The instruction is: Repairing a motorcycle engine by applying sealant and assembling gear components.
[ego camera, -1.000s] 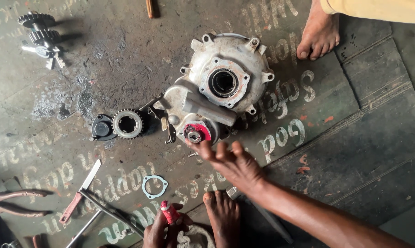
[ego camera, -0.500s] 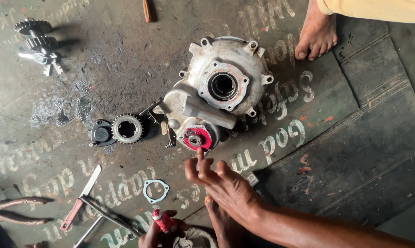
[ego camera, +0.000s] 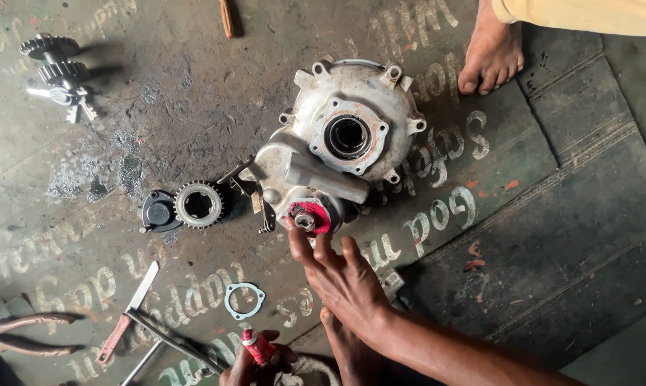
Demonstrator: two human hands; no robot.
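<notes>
both hands low: right [ego camera: 344, 275] splayed below red seal [ego camera: 310, 216], left [ego camera: 255, 357] gripping tube [ego camera: 257, 345].

We see a dark, oil-stained floor [ego camera: 566, 214] of worn green panels with faded pale lettering, lit evenly by soft daylight.

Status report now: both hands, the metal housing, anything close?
Right hand open, fingertips at red-smeared port of metal housing. Left hand grips small red tube. Loose gear lies beside housing.

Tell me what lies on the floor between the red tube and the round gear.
In the head view, a thin gasket ring lies between the red tube in the left hand and the round gear.
</notes>
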